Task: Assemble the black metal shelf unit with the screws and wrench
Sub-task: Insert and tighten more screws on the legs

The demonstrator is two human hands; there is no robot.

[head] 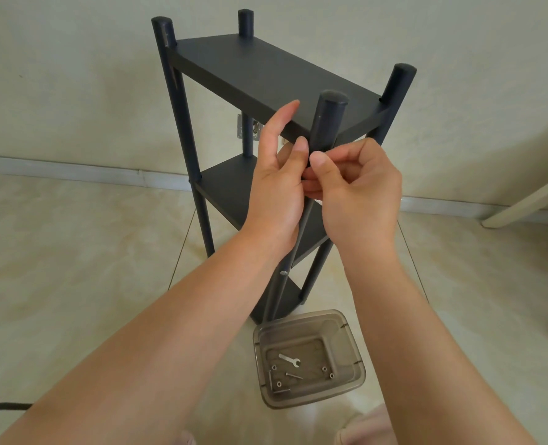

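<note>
Down nearest the person's feet, a clear plastic tray [309,356] is sitting on the pale tiled floor [73,252], holding a small silver wrench [289,360], a few nuts [327,372] and a couple of loose screws [293,376]. Just beyond it, the black metal shelf unit [266,78] is standing upright on the floor, its base almost touching the tray's far rim. Both bare forearms are reaching up toward the unit's near post [328,120], just under the top shelf. The left hand [274,187] is lying against that post with its thumb pressing on it and its fingers stretched up toward the shelf edge; that grip is spread rather than closed. The right hand [359,184] is curling in, thumb and fingertips pressed together at the post in a pinching grip; what it is pinching is too small and hidden to tell. Farther back, a white skirting board [73,170] is running along the cream wall [73,75].
</note>
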